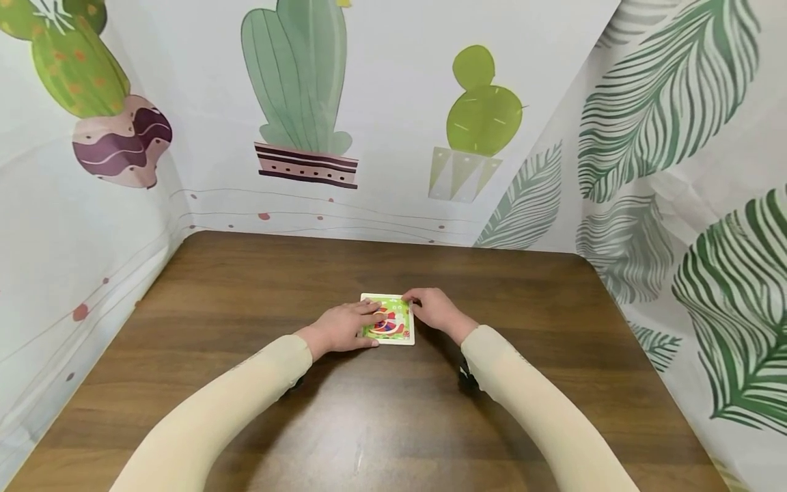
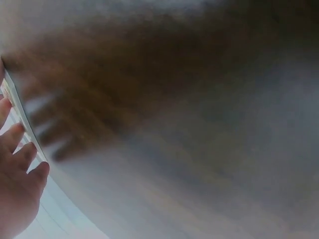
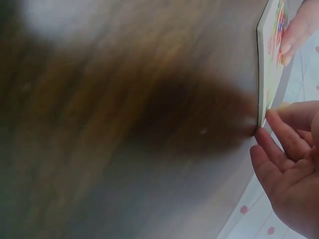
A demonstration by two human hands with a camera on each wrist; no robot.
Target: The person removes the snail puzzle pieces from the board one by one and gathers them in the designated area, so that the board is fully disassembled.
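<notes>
A small square picture board (image 1: 401,318) with a pale rim lies on the brown table; its printed picture is green, red and purple. My left hand (image 1: 344,326) rests over its left side with fingers spread, covering part of the picture. At the far right corner, my right hand (image 1: 435,309) pinches the board's edge with bent fingers. The right wrist view shows the thumb and fingertips of the right hand (image 3: 294,149) right at the corner of the board (image 3: 266,64). In the left wrist view, the left hand's fingers (image 2: 30,154) reach along the board's edge.
The wooden table (image 1: 277,273) extends around the board on all sides. Behind it hangs a white backdrop (image 1: 393,123) printed with cacti, and leaf-patterned cloth (image 1: 664,137) covers the right side. Both forearms wear pale sleeves (image 1: 215,396).
</notes>
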